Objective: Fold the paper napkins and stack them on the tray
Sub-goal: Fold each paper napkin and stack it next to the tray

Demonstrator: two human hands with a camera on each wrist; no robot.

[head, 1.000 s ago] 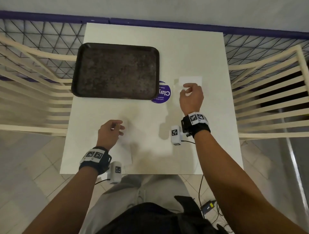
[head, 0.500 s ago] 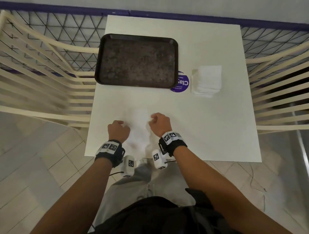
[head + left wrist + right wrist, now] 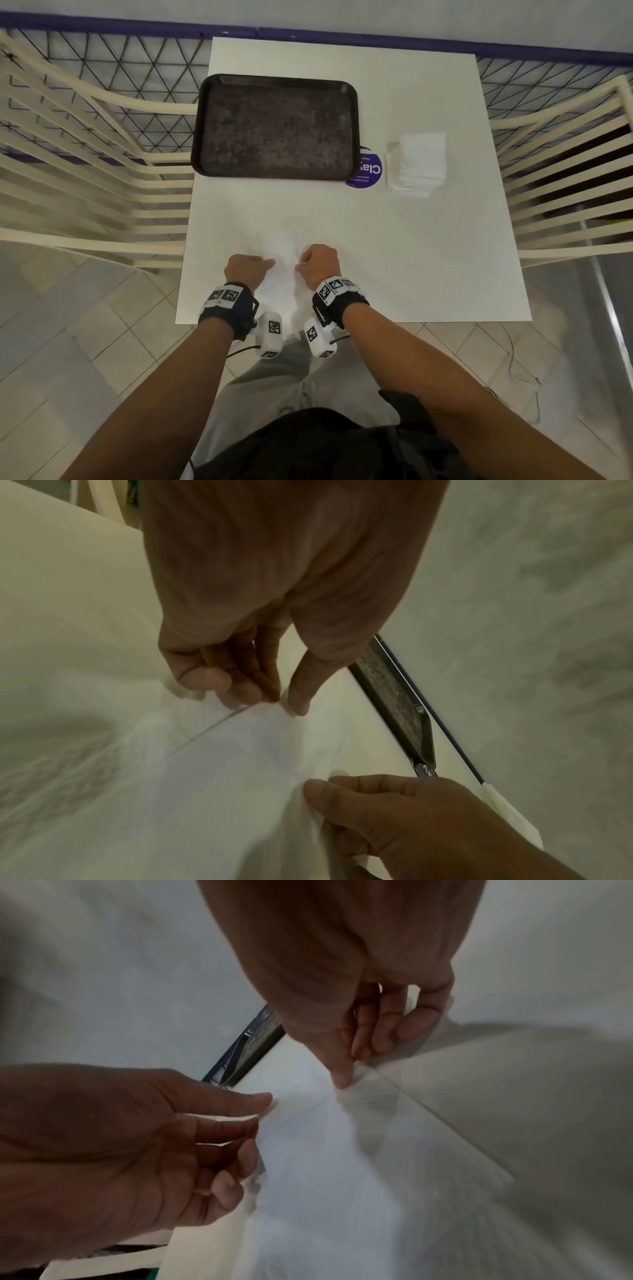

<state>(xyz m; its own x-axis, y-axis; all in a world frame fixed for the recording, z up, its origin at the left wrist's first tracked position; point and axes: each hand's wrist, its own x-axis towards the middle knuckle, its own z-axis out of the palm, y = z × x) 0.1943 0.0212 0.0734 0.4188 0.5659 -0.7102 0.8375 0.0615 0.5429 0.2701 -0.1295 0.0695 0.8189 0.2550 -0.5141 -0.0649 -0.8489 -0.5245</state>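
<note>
A white paper napkin (image 3: 279, 270) lies near the table's front edge between my two hands. My left hand (image 3: 248, 270) pinches its left side between thumb and fingers (image 3: 240, 693). My right hand (image 3: 318, 263) pinches its right side, thumb against fingers (image 3: 346, 1069). The napkin (image 3: 240, 764) (image 3: 318, 1164) is lifted and blurred in both wrist views. A dark, empty tray (image 3: 275, 128) sits at the back left of the white table (image 3: 411, 257). A stack of white napkins (image 3: 416, 162) lies to the right of the tray.
A round purple sticker (image 3: 368, 169) lies between the tray and the napkin stack. Cream slatted chairs (image 3: 85, 171) (image 3: 565, 171) stand on both sides of the table. A wire mesh barrier (image 3: 102, 78) runs behind. Cables (image 3: 520, 377) trail on the tiled floor.
My right hand left the napkin stack and came down to the front of the table. Both hands now pinch one napkin between them. The head view shifted.
</note>
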